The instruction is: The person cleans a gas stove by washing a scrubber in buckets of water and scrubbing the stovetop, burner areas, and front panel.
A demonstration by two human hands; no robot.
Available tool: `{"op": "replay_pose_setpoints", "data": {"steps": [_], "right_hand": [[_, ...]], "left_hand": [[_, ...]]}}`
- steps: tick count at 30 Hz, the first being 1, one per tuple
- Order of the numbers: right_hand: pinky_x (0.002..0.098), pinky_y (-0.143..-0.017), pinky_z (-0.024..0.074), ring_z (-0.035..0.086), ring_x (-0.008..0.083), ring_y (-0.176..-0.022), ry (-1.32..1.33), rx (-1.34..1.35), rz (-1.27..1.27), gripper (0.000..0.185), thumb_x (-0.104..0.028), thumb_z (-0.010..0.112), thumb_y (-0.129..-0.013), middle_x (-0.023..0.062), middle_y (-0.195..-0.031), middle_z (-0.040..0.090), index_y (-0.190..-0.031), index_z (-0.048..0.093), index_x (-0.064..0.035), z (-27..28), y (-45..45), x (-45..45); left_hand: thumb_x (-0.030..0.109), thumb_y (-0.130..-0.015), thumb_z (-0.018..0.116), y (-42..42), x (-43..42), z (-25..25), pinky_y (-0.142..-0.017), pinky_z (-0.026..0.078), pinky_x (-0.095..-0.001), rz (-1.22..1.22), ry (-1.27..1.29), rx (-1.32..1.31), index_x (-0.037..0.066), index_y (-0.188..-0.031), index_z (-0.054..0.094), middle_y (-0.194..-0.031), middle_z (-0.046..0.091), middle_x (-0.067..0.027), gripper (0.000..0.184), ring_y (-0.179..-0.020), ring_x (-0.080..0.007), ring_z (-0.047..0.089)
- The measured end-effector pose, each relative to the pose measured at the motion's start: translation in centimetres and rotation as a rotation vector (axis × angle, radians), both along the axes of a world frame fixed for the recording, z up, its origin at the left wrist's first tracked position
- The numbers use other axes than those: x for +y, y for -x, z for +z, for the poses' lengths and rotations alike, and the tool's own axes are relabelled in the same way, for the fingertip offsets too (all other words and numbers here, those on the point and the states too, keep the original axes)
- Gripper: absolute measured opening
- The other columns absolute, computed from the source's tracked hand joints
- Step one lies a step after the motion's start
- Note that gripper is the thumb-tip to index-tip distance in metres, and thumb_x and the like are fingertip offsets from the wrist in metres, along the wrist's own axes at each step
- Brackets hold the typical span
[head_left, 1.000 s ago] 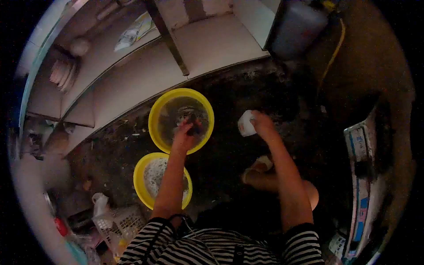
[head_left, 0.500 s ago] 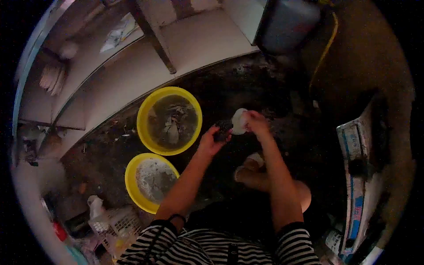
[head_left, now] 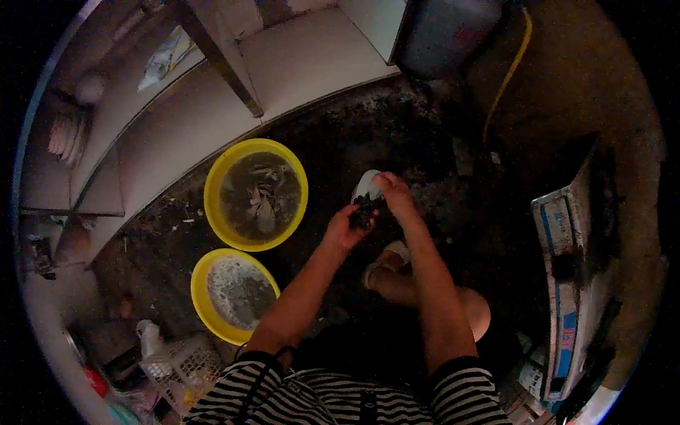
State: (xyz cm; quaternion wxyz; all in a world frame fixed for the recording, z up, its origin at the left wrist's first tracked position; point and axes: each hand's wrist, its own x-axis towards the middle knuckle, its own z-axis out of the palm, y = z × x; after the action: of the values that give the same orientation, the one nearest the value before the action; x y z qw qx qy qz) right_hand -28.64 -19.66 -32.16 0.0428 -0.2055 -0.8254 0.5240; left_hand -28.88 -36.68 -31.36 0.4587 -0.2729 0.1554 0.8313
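In front of me my left hand (head_left: 344,228) is closed around a dark, rough clump (head_left: 364,212) whose kind I cannot make out. A white rounded object (head_left: 365,184), perhaps a small dish, is gripped at its right side by the fingers of my right hand (head_left: 393,190). Its lower edge meets or overlaps the dark clump. Left of my hands, a larger yellow basin (head_left: 212,205) holds murky water with pale, limp pieces in it. Nearer to me, a smaller yellow basin (head_left: 199,301) contains greyish water with white foam, partly behind my left forearm.
Tiled shelves (head_left: 304,67) curve along the upper left. A grey bin (head_left: 446,35) and a yellow hose (head_left: 511,74) are at the upper right. A worn white box (head_left: 559,283) stands at right, and a plastic basket (head_left: 188,365) at lower left. The floor is dark and wet-looking.
The white object and my right hand have come closer to the dark clump in my left hand. The whole view has shifted slightly, so the basins appear further left.
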Motion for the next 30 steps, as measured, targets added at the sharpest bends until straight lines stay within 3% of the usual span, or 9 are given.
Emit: {"op": "replay_pose_setpoints", "data": {"steps": [8, 12, 14, 16, 17, 20, 23, 26, 30], "right_hand": [[0.0366, -0.092, 0.0416, 0.055, 0.0287, -0.108, -0.275, -0.236, 0.087, 0.039, -0.036, 0.046, -0.092, 0.0142, -0.115, 0.059, -0.114, 0.059, -0.0074, 4.1, -0.1, -0.6], [0.0373, -0.093, 0.0418, 0.055, 0.0295, -0.107, -0.305, -0.058, -0.006, 0.033, -0.030, 0.045, -0.092, 0.0127, -0.116, 0.059, -0.115, 0.060, -0.0114, -1.2, -1.3, -1.1], [0.0376, -0.092, 0.0428, 0.055, 0.0275, -0.107, -0.623, -0.374, 0.227, 0.031, -0.025, 0.049, -0.088, 0.0118, -0.116, 0.060, -0.113, 0.062, -0.0135, 10.2, -1.2, -2.4], [0.0397, -0.090, 0.0433, 0.054, 0.0294, -0.108, -0.277, -0.029, -0.253, 0.035, -0.026, 0.050, -0.087, 0.0115, -0.115, 0.061, -0.118, 0.058, -0.0112, 4.4, -0.9, -2.3], [0.0411, -0.089, 0.0435, 0.054, 0.0315, -0.106, -0.572, -0.214, -0.069, 0.037, -0.027, 0.050, -0.088, 0.0123, -0.114, 0.061, -0.119, 0.057, -0.0095, 9.1, -1.5, -2.9], [0.0386, -0.084, 0.0460, 0.058, 0.0283, -0.100, -0.141, -0.245, 0.047, 0.038, -0.027, 0.053, -0.089, 0.0105, -0.107, 0.063, -0.120, 0.055, -0.0047, 15.3, -2.6, -2.0], [0.0329, -0.081, 0.0477, 0.060, 0.0195, -0.094, 0.727, 0.088, -0.147, 0.038, -0.029, 0.056, -0.091, 0.0069, -0.101, 0.062, -0.118, 0.055, -0.0031, 18.1, -7.5, -1.2], [0.0285, -0.078, 0.0478, 0.058, 0.0119, -0.092, 0.580, 0.352, -0.348, 0.037, -0.026, 0.060, -0.089, 0.0032, -0.099, 0.061, -0.117, 0.055, -0.0023, 23.6, -13.6, -1.4], [0.0270, -0.078, 0.0462, 0.057, 0.0113, -0.088, 0.732, 0.609, -0.559, 0.031, -0.019, 0.060, -0.089, 0.0031, -0.098, 0.061, -0.115, 0.056, -0.0018, 25.4, -19.3, 0.3]], "left_hand": [[0.014, -0.087, 0.046, -0.6, -0.2, 1.3, -0.076, 0.050, -0.0417, 0.008, 0.115, 0.043, -0.002, -0.121, 0.044, -0.106, 0.058, -0.0198, 0.038, -0.091, -0.0320, 0.059], [0.016, -0.084, 0.050, -1.9, -3.3, 0.2, -0.079, 0.050, -0.0428, -0.203, 0.552, 0.882, -0.002, -0.114, 0.050, -0.104, 0.057, -0.0202, 0.035, -0.091, -0.0316, 0.058], [0.017, -0.082, 0.053, 0.4, -3.9, -1.5, -0.078, 0.051, -0.0424, -0.008, 0.147, -0.105, -0.002, -0.112, 0.051, -0.102, 0.057, -0.0195, 0.036, -0.089, -0.0318, 0.058], [0.018, -0.082, 0.052, 1.4, -5.2, 1.6, -0.071, 0.051, -0.0413, -0.017, -0.008, -0.028, -0.002, -0.110, 0.051, -0.100, 0.057, -0.0178, 0.034, -0.085, -0.0305, 0.058], [0.017, -0.083, 0.051, 2.2, -5.2, 2.3, -0.068, 0.051, -0.0409, -0.055, -0.032, -0.003, -0.001, -0.109, 0.051, -0.099, 0.057, -0.0170, 0.032, -0.084, -0.0300, 0.058], [0.017, -0.084, 0.051, 3.4, -2.5, 8.3, -0.064, 0.050, -0.0391, -0.103, 0.094, 0.029, 0.001, -0.107, 0.051, -0.096, 0.058, -0.0153, 0.028, -0.080, -0.0274, 0.059], [0.017, -0.085, 0.051, 2.0, 2.1, 15.0, -0.063, 0.050, -0.0377, -0.229, 0.154, 0.334, 0.000, -0.104, 0.051, -0.092, 0.059, -0.0139, 0.026, -0.076, -0.0256, 0.059], [0.020, -0.083, 0.053, -1.5, 5.4, 21.6, -0.065, 0.052, -0.0388, -0.367, 0.179, 0.563, 0.003, -0.099, 0.057, -0.087, 0.063, -0.0113, 0.023, -0.075, -0.0244, 0.062], [0.016, -0.084, 0.053, -6.5, 11.4, 25.5, -0.070, 0.052, -0.0395, -0.511, 0.129, 0.699, 0.003, -0.097, 0.058, -0.088, 0.064, -0.0105, 0.019, -0.077, -0.0255, 0.062]]}}
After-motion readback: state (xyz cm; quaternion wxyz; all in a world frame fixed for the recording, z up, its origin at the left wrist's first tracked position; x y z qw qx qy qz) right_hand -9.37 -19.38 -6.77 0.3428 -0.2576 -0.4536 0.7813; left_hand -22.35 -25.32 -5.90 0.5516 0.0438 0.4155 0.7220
